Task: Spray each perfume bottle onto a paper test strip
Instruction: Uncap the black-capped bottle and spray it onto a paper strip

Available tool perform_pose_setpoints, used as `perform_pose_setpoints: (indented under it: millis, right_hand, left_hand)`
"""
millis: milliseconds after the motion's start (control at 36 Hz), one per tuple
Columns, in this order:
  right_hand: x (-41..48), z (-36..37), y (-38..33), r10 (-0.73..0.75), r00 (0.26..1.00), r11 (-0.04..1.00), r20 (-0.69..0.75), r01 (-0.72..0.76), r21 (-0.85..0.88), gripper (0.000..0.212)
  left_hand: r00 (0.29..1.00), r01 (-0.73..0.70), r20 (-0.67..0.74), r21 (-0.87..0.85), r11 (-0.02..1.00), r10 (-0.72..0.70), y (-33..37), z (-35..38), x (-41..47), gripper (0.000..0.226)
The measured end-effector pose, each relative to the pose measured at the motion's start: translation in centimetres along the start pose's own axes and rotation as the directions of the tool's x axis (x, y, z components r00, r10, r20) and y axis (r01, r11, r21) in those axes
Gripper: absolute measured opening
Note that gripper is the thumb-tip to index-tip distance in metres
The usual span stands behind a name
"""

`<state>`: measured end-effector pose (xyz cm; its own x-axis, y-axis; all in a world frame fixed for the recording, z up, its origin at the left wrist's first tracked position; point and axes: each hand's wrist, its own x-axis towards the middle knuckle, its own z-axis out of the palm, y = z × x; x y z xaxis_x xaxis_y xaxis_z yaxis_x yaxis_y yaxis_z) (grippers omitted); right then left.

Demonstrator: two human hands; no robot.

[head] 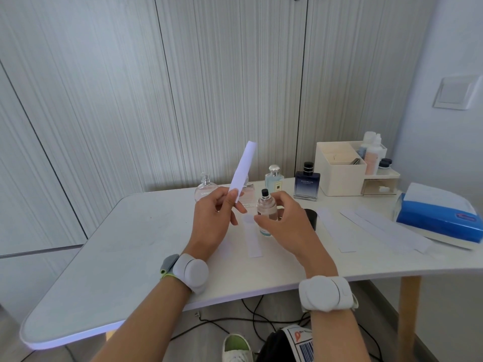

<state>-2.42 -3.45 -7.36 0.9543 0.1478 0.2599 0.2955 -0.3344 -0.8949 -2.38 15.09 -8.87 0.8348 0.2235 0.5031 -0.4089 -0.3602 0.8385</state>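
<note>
Two hands are raised over the white counter (125,246). The left hand (215,220) pinches a paper test strip (244,167) by its lower end between thumb and fingers, with the strip tilted up and to the right. The right hand (286,226) grips a small clear bottle (266,209) with a black spray head, upright, just beside the strip's lower end. A black cap (311,218) stands on the counter behind the right hand, partly hidden by it. A used strip (253,241) lies flat beneath the hands, with a mark near its far end that may be a damp patch. Blank strips (339,233) lie to the right. Along the back stand a round bottle (205,190), a pink bottle (248,194) largely screened by the raised strip, a silver-capped bottle (274,180) and a dark blue bottle (307,184). A cream organiser (339,171) and a blue tissue pack (439,218) occupy the right side.
</note>
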Motion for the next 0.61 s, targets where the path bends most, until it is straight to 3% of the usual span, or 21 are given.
perform_pose_setpoints:
  millis: [222, 333, 472, 556, 611]
  right_hand:
    - [0.2, -0.2, 0.4, 0.027, 1.0, 0.999, 0.004, -0.027, 0.017, 0.051]
    - [0.1, -0.6, 0.0, 0.01, 1.0, 0.999, -0.026, -0.008, 0.039, 0.066]
    - [-0.3, -2.3, -1.2, -0.017, 0.975, 0.981, -0.22, 0.058, 0.184, 0.032]
    - [-0.2, -3.5, -0.3, -0.117, 0.926, 0.99, -0.358, 0.139, 0.038, 0.023]
    - [-0.2, -4.1, 0.7, -0.133, 0.924, 0.991, -0.36, 0.119, -0.059, 0.018]
  left_hand:
    - [1.0, 0.002, -0.003, 0.009, 1.0, -0.002, 0.0, 0.0, 0.0, 0.029]
    - [1.0, -0.003, -0.001, 0.007, 1.0, 0.003, 0.1, 0.0, 0.0, 0.029]
    - [1.0, 0.003, -0.005, 0.007, 1.0, -0.003, 0.1, 0.0, -0.1, 0.028]
    - [1.0, 0.005, -0.006, 0.007, 1.0, -0.005, 0.1, 0.0, -0.1, 0.029]
    - [1.0, 0.007, 0.0, 0.004, 1.0, -0.007, 0.1, 0.0, 0.0, 0.029]
